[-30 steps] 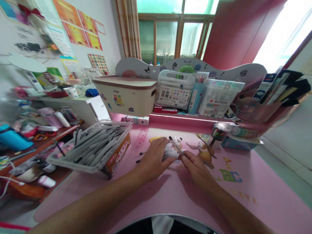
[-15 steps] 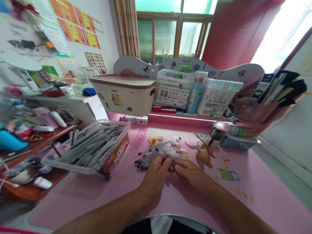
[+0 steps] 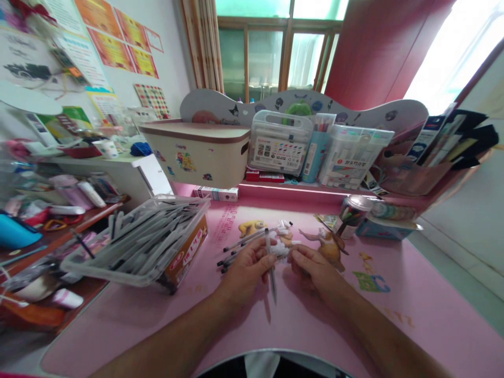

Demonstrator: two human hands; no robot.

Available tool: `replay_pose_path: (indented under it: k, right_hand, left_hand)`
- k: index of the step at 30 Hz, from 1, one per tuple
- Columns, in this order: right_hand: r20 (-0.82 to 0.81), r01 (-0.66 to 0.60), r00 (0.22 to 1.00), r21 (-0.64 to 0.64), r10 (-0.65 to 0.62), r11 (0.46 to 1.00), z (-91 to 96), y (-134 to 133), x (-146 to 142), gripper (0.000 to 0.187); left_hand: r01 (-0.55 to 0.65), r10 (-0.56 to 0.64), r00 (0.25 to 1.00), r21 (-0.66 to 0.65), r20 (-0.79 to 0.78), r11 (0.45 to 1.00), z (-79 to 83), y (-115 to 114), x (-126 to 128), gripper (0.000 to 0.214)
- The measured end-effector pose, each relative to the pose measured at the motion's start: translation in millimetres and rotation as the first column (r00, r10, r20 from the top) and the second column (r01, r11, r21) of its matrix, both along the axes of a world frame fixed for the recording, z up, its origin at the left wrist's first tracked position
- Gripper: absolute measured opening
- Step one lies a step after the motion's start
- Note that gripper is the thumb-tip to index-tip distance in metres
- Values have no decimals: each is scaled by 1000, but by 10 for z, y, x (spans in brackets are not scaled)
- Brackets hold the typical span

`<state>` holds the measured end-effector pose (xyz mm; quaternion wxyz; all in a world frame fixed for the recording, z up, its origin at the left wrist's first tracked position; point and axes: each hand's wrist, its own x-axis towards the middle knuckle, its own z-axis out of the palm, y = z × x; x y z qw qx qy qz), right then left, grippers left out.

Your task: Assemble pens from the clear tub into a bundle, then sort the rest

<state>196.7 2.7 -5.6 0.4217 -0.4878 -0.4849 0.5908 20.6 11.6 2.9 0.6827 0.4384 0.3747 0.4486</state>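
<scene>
Between the thumb and fingers of my left hand (image 3: 250,268) is a slim grey pen (image 3: 273,286), its pointed end toward me and its dark end up. My right hand (image 3: 315,268) is closed in a pinch just to the right, apart from the pen; whatever its fingertips hold, if anything, I cannot make out. Behind my hands lies a loose pile of clear pens (image 3: 238,245) with dark ends, partly hidden by my left hand. At the left stands a clear plastic box (image 3: 147,275) heaped with grey pens.
The pink desk (image 3: 252,338) carries printed cartoon figures. A cream bin (image 3: 197,152), marker cases (image 3: 281,144) and a pink holder (image 3: 413,170) line the raised shelf. A jar of pens (image 3: 352,215) and a blue box (image 3: 384,229) sit at the right.
My hands have come apart, the right one moving right. The pen, earlier slanted between both hands, now points toward me in my left hand alone.
</scene>
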Motion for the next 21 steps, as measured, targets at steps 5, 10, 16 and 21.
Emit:
replay_pose_path:
  k: [5,10,16,21]
  right_hand:
    - [36,120,992,22,-121,992,-27,23,17,47]
    - [193,34,980,57,-44,998,-14,15,35,55]
    - [83,-16,996,-21,18,1000,-47,9,32,54]
    - [-179,53,979,-251,-100,967,-79,54,27,46]
  left_hand:
    - [283,-293,955,-149,-46,947,-45,-42,-57,39]
    - [328,-351,926,-162,-142,931,-39,-60,-86,29]
    - [342,-361,930,-186,-77,921,-8,-22,-95,37]
    - [200,-191,976,-87,101,976,-85,-67,-39,49]
